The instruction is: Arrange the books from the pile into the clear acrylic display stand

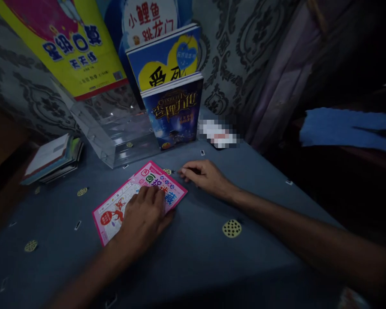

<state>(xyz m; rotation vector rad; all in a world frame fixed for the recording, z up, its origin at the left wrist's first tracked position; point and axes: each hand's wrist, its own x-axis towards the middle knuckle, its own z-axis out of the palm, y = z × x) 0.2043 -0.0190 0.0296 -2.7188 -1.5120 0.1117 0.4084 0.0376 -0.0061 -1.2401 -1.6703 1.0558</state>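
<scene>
Two hands were in the head view, working low over a blue-grey tablecloth [206, 262]. The left hand [144, 210] lay across a pink-bordered picture book [114, 214] with a red fox on its cover, fingers bent over the middle and thumb just beside the lower right edge. Whether it pinched that edge or merely pressed the cover, I could not tell. The right hand [204, 177] was loosely curled to the right of the book, apart from it, with nothing visible in its fingers; whether the fingertips met was unclear.

The picture book lay flat and askew on the cloth, in front of a clear acrylic bookstand [99, 143] and a dark-blue "Charlie IX" paperback [173, 118]. Such a thin book probably bent easily, so light, spread pressure suited it better than a push at one corner. Steadying it with the left palm while the right hand took the free right corner seemed soundest. Keeping the knuckles clear of the upright paperback was advisable too, since it looked easy to knock.
</scene>
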